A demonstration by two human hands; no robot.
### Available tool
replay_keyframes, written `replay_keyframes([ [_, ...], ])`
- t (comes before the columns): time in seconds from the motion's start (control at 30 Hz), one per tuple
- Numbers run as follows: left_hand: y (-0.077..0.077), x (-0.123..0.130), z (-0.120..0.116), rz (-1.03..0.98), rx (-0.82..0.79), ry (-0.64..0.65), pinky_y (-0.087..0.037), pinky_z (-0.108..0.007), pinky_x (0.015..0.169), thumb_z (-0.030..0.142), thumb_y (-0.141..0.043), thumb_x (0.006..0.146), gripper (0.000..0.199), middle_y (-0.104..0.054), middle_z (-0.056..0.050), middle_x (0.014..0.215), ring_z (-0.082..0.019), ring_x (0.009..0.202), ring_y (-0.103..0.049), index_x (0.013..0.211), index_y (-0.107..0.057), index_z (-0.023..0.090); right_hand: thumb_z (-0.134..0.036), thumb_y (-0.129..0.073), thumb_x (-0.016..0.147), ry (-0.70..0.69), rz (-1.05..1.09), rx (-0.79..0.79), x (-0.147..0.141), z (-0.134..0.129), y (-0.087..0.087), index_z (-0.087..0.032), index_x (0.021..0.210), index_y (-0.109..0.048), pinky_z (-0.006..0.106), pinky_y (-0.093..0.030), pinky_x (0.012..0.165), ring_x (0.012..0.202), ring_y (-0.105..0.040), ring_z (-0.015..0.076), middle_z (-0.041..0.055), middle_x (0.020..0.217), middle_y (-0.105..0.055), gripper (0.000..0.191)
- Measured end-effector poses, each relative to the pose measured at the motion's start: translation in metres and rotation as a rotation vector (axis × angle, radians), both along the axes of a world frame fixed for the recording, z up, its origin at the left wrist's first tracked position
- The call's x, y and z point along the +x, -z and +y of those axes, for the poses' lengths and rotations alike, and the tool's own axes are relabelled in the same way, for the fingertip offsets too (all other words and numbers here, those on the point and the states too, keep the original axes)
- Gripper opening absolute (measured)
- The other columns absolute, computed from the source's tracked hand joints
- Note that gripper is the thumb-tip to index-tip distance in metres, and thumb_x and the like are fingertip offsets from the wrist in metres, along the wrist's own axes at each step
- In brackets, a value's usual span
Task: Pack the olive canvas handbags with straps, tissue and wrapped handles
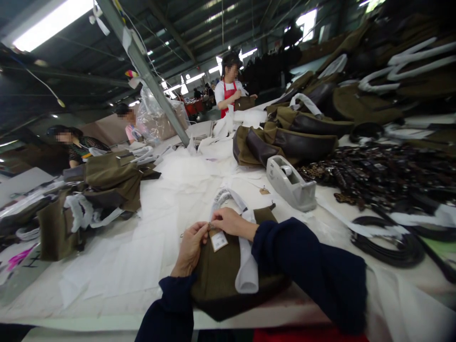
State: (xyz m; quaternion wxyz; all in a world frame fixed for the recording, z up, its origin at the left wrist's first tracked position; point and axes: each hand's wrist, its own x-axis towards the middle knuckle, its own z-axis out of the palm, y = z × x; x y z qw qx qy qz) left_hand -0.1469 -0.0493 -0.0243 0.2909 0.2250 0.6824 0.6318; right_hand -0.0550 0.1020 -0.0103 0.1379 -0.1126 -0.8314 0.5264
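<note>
An olive handbag [221, 270] with a dark base lies at the table's front edge, below both hands. Its handle [247, 270] is wrapped in white paper or foam. My left hand [192, 244] pinches at the top of a hang tag, thumb and fingertips together. From the right, my right hand [228, 221] meets it there, its fingers closed at the same spot. The tag [218, 240], brown with a white label, hangs below the fingertips against the bag. Whatever small cord or fastening sits between the fingers is too small to make out.
A grey tape dispenser [292, 183] stands beyond the bag. Olive-and-brown bags [285, 137] are heaped behind it, more bags [110, 180] at left. Dark straps [370, 171] and a coiled belt [388, 242] lie right. White sheets [185, 175] cover the middle. A slanted metal post [153, 80] rises beyond; co-workers [228, 92] stand behind.
</note>
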Motion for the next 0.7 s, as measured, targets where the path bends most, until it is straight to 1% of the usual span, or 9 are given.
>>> replay_keyframes([
  [0.2,0.0032,-0.001,-0.0003,0.085,-0.06,0.028,-0.03,-0.017,0.049,0.045,-0.077,0.073,0.033,-0.054,0.006,0.056,-0.005,0.048,-0.041,0.081,-0.068,0.014,-0.009,-0.064,0.079,-0.004,-0.02,0.061,0.002,0.0014,-0.0003,-0.012,0.072,-0.067,0.022,-0.032,0.058,0.059,-0.046,0.0087,-0.0032,0.06,-0.055,0.009],
  [0.53,0.0024,-0.0022,-0.0007,0.176,-0.132,0.066,-0.033,-0.018,0.05,0.046,-0.074,0.075,0.034,-0.054,0.006,0.057,-0.006,0.048,-0.043,0.086,-0.068,0.015,-0.008,-0.064,0.078,-0.055,-0.047,0.118,0.0005,0.0043,0.0011,-0.012,0.071,-0.066,0.021,-0.031,0.057,0.059,-0.045,0.0088,-0.0037,0.059,-0.052,0.009],
  [0.7,0.001,-0.0025,-0.0011,0.203,-0.158,0.085,-0.033,-0.019,0.05,0.044,-0.073,0.076,0.033,-0.055,0.006,0.057,-0.007,0.049,-0.044,0.086,-0.067,0.014,-0.007,-0.064,0.078,-0.083,-0.066,0.136,0.0004,0.0057,0.0008,-0.012,0.07,-0.066,0.022,-0.029,0.056,0.058,-0.044,0.0087,-0.0039,0.058,-0.052,0.009],
])
